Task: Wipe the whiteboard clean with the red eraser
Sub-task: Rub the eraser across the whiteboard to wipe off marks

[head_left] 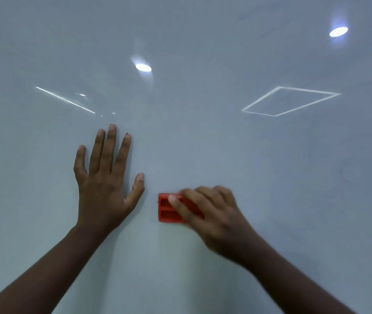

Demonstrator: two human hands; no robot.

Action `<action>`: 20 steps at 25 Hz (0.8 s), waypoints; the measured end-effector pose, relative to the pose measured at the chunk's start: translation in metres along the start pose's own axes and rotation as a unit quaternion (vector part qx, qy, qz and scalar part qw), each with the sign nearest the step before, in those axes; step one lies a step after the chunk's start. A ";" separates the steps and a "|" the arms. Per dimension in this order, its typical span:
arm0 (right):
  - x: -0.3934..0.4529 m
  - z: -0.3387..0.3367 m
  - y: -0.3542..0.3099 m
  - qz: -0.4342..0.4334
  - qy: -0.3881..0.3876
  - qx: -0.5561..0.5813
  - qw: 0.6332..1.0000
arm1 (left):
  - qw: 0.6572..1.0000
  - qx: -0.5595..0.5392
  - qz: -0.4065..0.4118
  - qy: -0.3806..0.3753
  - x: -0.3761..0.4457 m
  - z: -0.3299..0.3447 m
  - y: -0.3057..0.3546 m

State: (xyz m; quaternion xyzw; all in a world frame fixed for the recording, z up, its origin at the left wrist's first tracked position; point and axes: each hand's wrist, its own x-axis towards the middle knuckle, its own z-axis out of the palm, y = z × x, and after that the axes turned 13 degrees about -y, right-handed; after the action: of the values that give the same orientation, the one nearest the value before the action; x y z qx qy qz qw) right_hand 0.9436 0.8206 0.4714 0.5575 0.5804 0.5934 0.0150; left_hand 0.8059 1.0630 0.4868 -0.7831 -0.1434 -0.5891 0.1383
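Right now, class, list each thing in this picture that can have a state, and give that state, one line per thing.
whiteboard: no clear writing in view; glossy, with ceiling lights reflected.
red eraser: gripped, against the board, partly covered by fingers.
left hand: open, fingers spread, flat on the board, holding nothing.
right hand: closed on the eraser, slightly blurred.

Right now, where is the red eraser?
In the head view the red eraser sits low and just right of centre against the whiteboard, gripped by the right hand, beside the flat, open left hand.
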 end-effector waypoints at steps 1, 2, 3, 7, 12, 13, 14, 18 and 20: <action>0.008 -0.008 0.018 0.007 0.015 0.002 1.000 | 1.000 0.006 -0.002 -0.003 0.001 -0.002 0.000; 0.017 -0.017 0.040 0.033 0.038 0.002 0.999 | 1.000 0.011 -0.002 -0.003 0.004 -0.004 0.000; 0.025 -0.026 0.067 0.067 0.060 -0.001 0.996 | 1.000 0.018 0.001 0.000 0.009 -0.007 -0.002; 0.043 -0.051 0.158 0.229 0.134 -0.017 0.964 | 0.998 0.045 0.043 0.018 0.043 -0.019 -0.012; 0.061 -0.059 0.170 0.316 0.196 0.004 0.928 | 0.993 0.062 0.100 0.032 0.106 -0.038 -0.013; 0.062 -0.056 0.156 0.290 0.184 0.004 0.939 | 0.992 0.065 0.105 0.033 0.119 -0.040 -0.012; 0.060 -0.050 0.138 0.250 0.158 0.004 0.955 | 0.992 0.067 0.107 0.032 0.132 -0.041 -0.010; 0.041 -0.044 0.095 0.068 0.028 0.015 0.997 | 0.992 0.063 0.108 0.032 0.175 -0.045 -0.002; 0.037 -0.052 0.108 0.011 -0.013 -0.005 1.000 | 0.992 0.057 0.110 0.032 0.190 -0.048 -0.001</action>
State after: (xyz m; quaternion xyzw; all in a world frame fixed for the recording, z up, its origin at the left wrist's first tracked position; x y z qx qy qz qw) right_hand 0.9628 0.7750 0.5870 0.5716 0.5708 0.5891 0.0188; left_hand 0.8140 1.0570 0.6823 -0.7658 -0.0852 -0.5856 0.2517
